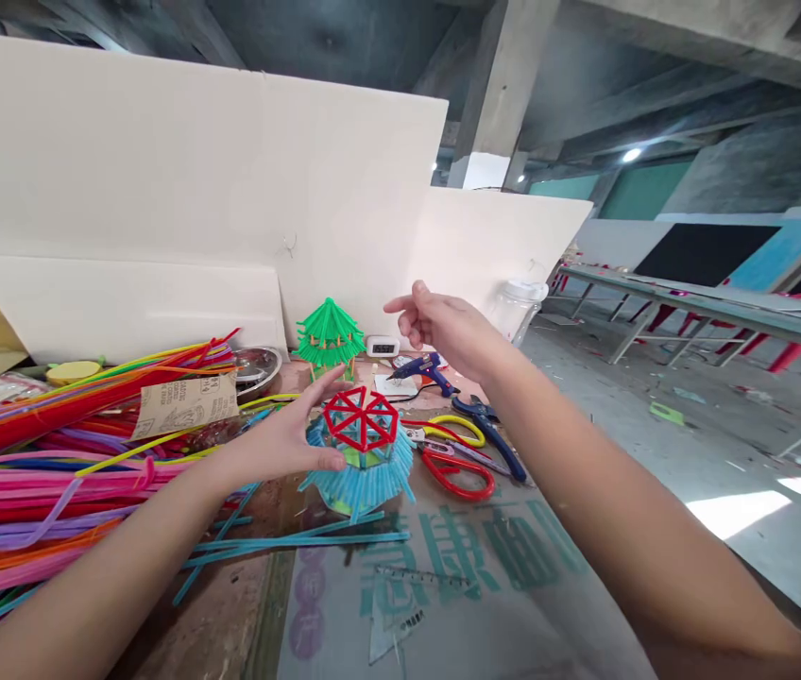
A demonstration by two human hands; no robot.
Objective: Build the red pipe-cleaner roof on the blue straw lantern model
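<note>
My left hand (285,436) is open and curved round the left side of a small blue pipe-cleaner model (360,472) with a red hexagonal frame (361,418) on top, thumb and fingers touching it. My right hand (439,326) hovers in the air above and behind the model, fingers loosely curled with the forefinger out, holding nothing I can see. It is nearest a blue glue gun (427,370). A finished green pavilion model (330,335) stands behind.
Piles of coloured pipe cleaners (53,463) cover the table's left. Red scissors (453,472), yellow scissors (458,430) and blue pliers (492,434) lie right of the model. White boards (195,189) stand behind. A clear ruler (421,578) and loose blue stems (301,540) lie in front.
</note>
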